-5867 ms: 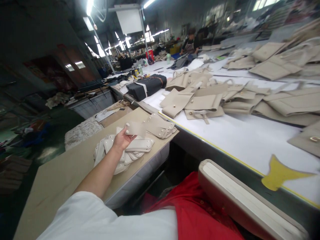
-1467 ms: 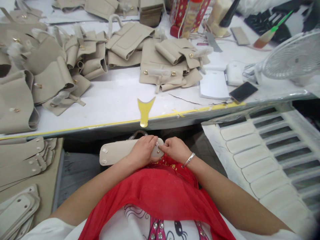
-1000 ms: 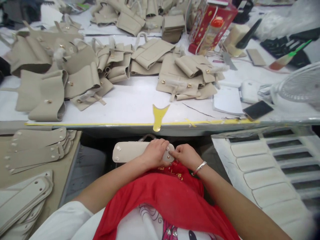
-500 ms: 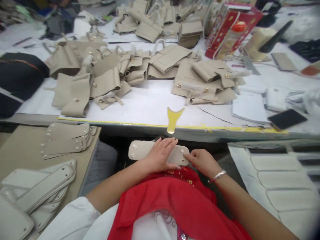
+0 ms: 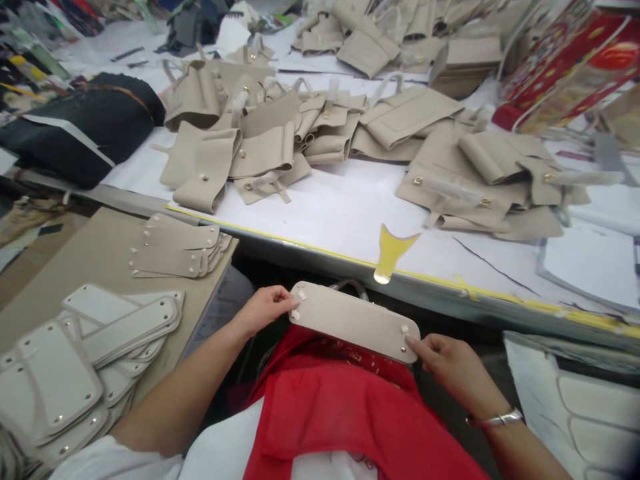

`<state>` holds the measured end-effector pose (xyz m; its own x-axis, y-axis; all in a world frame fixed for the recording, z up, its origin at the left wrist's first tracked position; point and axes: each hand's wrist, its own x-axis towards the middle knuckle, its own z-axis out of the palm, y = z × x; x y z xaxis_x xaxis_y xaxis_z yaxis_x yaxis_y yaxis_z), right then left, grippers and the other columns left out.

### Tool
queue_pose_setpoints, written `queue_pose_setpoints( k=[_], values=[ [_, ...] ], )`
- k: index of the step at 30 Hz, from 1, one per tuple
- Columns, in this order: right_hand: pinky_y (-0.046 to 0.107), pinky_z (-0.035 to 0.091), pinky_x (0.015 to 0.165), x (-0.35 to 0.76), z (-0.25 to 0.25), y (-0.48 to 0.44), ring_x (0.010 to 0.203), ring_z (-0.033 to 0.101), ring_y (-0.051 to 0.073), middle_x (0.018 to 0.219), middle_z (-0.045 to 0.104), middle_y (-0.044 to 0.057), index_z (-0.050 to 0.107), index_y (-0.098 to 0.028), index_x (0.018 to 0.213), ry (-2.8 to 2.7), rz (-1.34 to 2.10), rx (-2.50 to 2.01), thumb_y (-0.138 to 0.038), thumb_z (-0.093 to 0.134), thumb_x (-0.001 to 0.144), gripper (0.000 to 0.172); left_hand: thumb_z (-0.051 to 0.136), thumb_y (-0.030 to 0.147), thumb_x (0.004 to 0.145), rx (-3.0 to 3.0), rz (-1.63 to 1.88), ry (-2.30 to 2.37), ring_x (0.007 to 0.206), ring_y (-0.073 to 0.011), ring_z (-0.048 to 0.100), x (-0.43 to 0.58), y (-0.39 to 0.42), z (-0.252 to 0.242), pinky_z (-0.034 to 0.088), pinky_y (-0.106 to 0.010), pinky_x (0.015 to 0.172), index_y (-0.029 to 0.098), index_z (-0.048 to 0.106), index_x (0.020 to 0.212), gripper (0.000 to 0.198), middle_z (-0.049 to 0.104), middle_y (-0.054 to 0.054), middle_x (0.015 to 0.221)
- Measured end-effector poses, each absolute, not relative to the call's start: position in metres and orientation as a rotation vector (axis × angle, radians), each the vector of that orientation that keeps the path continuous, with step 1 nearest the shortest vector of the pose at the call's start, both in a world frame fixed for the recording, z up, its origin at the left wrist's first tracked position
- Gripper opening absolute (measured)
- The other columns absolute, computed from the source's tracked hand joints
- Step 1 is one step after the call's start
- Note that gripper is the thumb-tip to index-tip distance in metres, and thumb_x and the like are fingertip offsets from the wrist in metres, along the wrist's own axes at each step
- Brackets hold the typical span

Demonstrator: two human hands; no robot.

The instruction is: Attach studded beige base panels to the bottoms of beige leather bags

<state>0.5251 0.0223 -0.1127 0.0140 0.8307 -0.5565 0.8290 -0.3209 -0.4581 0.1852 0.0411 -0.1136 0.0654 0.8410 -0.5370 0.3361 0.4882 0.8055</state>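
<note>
A long beige panel [image 5: 353, 317] with rounded ends lies across my lap, tilted down to the right. Small white tabs sit near its corners, and a metal stud shows at its lower right. My left hand [image 5: 266, 309] pinches the panel's left end beside two of the tabs. At the other end, my right hand [image 5: 447, 361] grips the right edge with thumb and fingers. Behind the panel, a dark curved strap or handle [image 5: 353, 287] partly shows; what it belongs to is hidden.
Similar beige panels [image 5: 173, 247] and pale ones with holes [image 5: 57, 373] are stacked on a board at left. Beige bag pieces [image 5: 280, 137] cover much of the white table. A yellow forked piece [image 5: 393, 253] lies at its front edge. Pale padded pieces [image 5: 600, 393] are at right.
My left hand has moved from the panel's middle to its left end, uncovering its face. My right hand stays at the right end. The view has turned left.
</note>
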Motion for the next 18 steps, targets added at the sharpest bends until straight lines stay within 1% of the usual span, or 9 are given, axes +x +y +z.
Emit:
queue_pose_setpoints(
  k=[1, 3, 7, 11, 15, 18],
  values=[
    [0.025, 0.029, 0.046, 0.525, -0.113, 0.022, 0.046, 0.045, 0.013, 0.047, 0.053, 0.001, 0.052, -0.019, 0.051, -1.821, 1.232, -2.239, -0.061, 0.044, 0.076, 0.049, 0.063, 0.047, 0.068, 1.004, 0.516, 1.481, 0.041, -0.0039, 0.032, 0.185, 0.043, -0.112, 0.02, -0.016, 0.038, 0.014, 0.052, 0.069, 0.035, 0.042, 0.007, 0.049],
    [0.025, 0.029, 0.046, 0.524, -0.112, 0.021, 0.047, 0.045, 0.013, 0.048, 0.054, 0.002, 0.052, -0.019, 0.052, -1.809, 1.227, -2.251, -0.061, 0.045, 0.075, 0.048, 0.064, 0.046, 0.068, 0.897, 0.531, 1.399, 0.039, -0.0029, 0.03, 0.185, 0.047, -0.109, 0.017, -0.015, 0.037, 0.015, 0.048, 0.07, 0.035, 0.041, 0.008, 0.049],
    [0.025, 0.029, 0.046, 0.521, -0.111, 0.022, 0.047, 0.045, 0.014, 0.05, 0.055, 0.002, 0.052, -0.019, 0.052, -1.801, 1.22, -2.265, -0.06, 0.044, 0.076, 0.047, 0.066, 0.044, 0.067, 0.855, 0.55, 1.295, 0.037, -0.0028, 0.032, 0.181, 0.052, -0.108, 0.02, -0.015, 0.035, 0.018, 0.042, 0.071, 0.035, 0.048, 0.007, 0.054],
    [0.025, 0.029, 0.045, 0.521, -0.112, 0.022, 0.046, 0.045, 0.013, 0.049, 0.055, 0.002, 0.052, -0.019, 0.053, -1.782, 1.229, -2.267, -0.06, 0.043, 0.076, 0.048, 0.062, 0.043, 0.07, 1.072, 0.466, 1.416, 0.041, -0.0052, 0.036, 0.179, 0.057, -0.111, 0.024, -0.016, 0.038, 0.016, 0.05, 0.07, 0.03, 0.046, 0.006, 0.05],
    [0.024, 0.029, 0.044, 0.522, -0.113, 0.021, 0.045, 0.045, 0.013, 0.047, 0.053, 0.001, 0.053, -0.019, 0.053, -1.789, 1.221, -2.27, -0.061, 0.043, 0.076, 0.049, 0.058, 0.042, 0.073, 1.353, 0.455, 1.503, 0.056, -0.0088, 0.046, 0.175, 0.063, -0.113, 0.033, -0.019, 0.051, 0.013, 0.06, 0.064, 0.031, 0.055, 0.001, 0.059],
    [0.023, 0.029, 0.043, 0.522, -0.114, 0.02, 0.044, 0.044, 0.012, 0.047, 0.052, 0.0, 0.054, -0.019, 0.054, -1.773, 1.239, -2.252, -0.063, 0.043, 0.075, 0.05, 0.057, 0.043, 0.073, 1.352, 0.465, 1.522, 0.058, -0.0104, 0.047, 0.174, 0.067, -0.113, 0.034, -0.02, 0.054, 0.012, 0.062, 0.064, 0.032, 0.057, 0.0, 0.06]
  ],
)
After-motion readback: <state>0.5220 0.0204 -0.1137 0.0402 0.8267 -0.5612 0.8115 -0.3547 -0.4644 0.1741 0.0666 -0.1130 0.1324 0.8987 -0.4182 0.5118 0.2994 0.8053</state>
